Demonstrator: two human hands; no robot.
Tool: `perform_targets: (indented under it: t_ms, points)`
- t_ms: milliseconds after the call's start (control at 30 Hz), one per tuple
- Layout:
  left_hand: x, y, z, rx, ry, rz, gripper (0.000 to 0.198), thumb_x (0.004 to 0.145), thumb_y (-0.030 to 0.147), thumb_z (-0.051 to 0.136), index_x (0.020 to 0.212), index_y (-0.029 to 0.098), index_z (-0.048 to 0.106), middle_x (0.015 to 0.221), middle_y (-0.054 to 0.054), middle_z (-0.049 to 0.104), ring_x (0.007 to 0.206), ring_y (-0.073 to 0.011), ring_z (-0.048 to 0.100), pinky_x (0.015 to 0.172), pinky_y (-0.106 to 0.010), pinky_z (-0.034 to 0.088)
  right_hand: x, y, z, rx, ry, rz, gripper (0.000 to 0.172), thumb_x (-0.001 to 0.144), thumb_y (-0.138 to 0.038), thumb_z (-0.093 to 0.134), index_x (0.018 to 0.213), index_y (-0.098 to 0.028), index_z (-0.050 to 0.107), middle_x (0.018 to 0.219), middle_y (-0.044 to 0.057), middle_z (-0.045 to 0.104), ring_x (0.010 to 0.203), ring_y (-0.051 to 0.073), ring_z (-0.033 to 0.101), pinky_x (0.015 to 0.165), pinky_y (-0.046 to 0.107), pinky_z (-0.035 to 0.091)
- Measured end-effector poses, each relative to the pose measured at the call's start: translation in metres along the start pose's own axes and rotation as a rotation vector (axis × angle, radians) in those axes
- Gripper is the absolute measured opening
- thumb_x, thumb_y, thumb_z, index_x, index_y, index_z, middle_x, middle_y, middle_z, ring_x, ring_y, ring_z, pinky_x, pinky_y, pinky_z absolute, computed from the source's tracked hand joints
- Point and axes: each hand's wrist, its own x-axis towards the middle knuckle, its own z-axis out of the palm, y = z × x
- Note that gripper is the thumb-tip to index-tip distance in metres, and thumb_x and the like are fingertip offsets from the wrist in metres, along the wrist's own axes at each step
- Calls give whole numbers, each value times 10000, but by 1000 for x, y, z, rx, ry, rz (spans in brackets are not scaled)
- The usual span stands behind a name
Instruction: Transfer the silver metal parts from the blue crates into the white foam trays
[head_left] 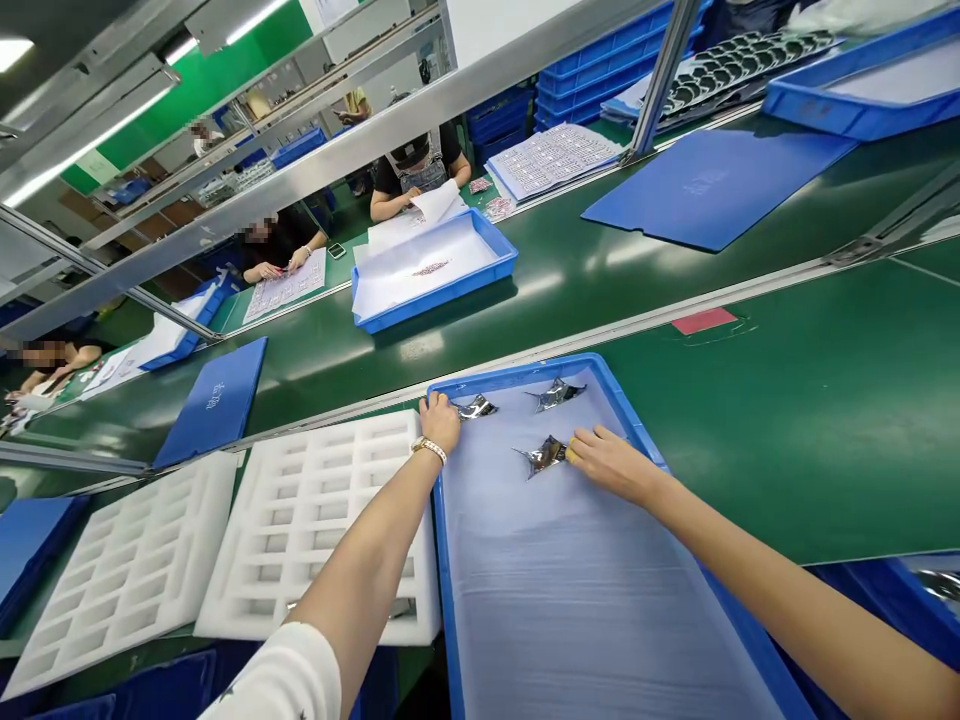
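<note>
A blue tray (442,560) lined with pale sheet lies in front of me, holding three shiny, star-like metal pieces with pointed ends. My left hand (441,422), wearing a bracelet watch, is at the tray's far left corner. Its fingers are curled at the end of one shiny metal piece (478,408); the fingertips are partly hidden. Inside the tray, my right hand (609,464) pinches the right end of a second shiny metal piece (546,456). Farther back, a third shiny metal piece (559,394) rests on the liner, apart from both hands.
White foam trays (322,465) with slots lie to the left. Beyond the tray runs a green conveyor (315,360) with a metal edge, bearing blue boards (712,190) and a shallow blue tray (450,305). Several people work across it. A metal frame bar (300,185) crosses above.
</note>
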Motion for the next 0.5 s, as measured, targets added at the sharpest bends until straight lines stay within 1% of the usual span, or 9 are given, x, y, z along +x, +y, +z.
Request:
perform_targets:
  t_ms: [67, 133, 200, 267, 300, 367, 433, 500]
  points:
    - [-1, 2, -2, -91, 25, -41, 166, 886, 170, 574, 838, 165, 732, 1159, -165, 599, 1265, -359, 396, 1053, -597, 294, -3, 0, -4, 4, -29, 6, 259, 920, -88, 453, 830, -190, 673, 786, 94, 619, 827, 236, 485, 689, 368, 295]
    - [-6, -1, -10, -190, 70, -64, 121, 868, 179, 615, 813, 181, 723, 1210, -151, 599, 1286, -364, 393, 1059, -598, 301, -8, -2, -10, 8, -19, -11, 258, 921, -93, 445, 865, -189, 678, 845, 104, 639, 863, 242, 501, 703, 375, 320]
    - [-17, -14, -26, -297, 121, -55, 98, 868, 201, 637, 814, 189, 718, 1237, -137, 603, 1263, -347, 435, 1056, -570, 342, -13, -7, -16, 14, 50, -37, 273, 931, -100, 420, 885, -193, 672, 879, 104, 650, 865, 240, 514, 707, 376, 341]
    - [-39, -39, -46, -433, 156, -1, 114, 898, 227, 614, 859, 195, 716, 1203, -126, 625, 1188, -300, 513, 1035, -506, 407, -18, -20, -24, 54, 180, -40, 298, 949, -110, 380, 910, -205, 660, 886, 93, 653, 820, 227, 522, 703, 370, 366]
    - [-55, -57, -57, -506, 168, 25, 131, 916, 240, 592, 889, 199, 713, 1167, -118, 641, 1139, -273, 549, 1015, -469, 439, -17, -31, -29, 98, 257, -20, 297, 958, -120, 370, 940, -210, 653, 893, 87, 654, 802, 221, 525, 707, 367, 385]
    - [-98, -96, -76, -632, 193, 27, 163, 942, 274, 555, 923, 204, 701, 1081, -97, 671, 1049, -233, 596, 960, -400, 485, -9, -65, -44, 227, 398, 61, 251, 974, -153, 398, 1050, -211, 630, 909, 80, 650, 788, 211, 537, 719, 359, 427]
    - [-154, -137, -88, -713, 218, -70, 186, 946, 311, 544, 899, 205, 689, 993, -74, 689, 968, -211, 617, 888, -353, 508, 12, -112, -61, 392, 470, 151, 236, 975, -179, 466, 1176, -203, 586, 923, 74, 640, 813, 206, 561, 737, 349, 467]
    - [-216, -174, -89, -762, 228, -225, 191, 930, 328, 551, 867, 202, 680, 937, -56, 696, 899, -198, 625, 819, -326, 513, 43, -167, -77, 570, 483, 180, 277, 971, -169, 501, 1239, -214, 553, 944, 65, 634, 856, 196, 587, 755, 330, 499]
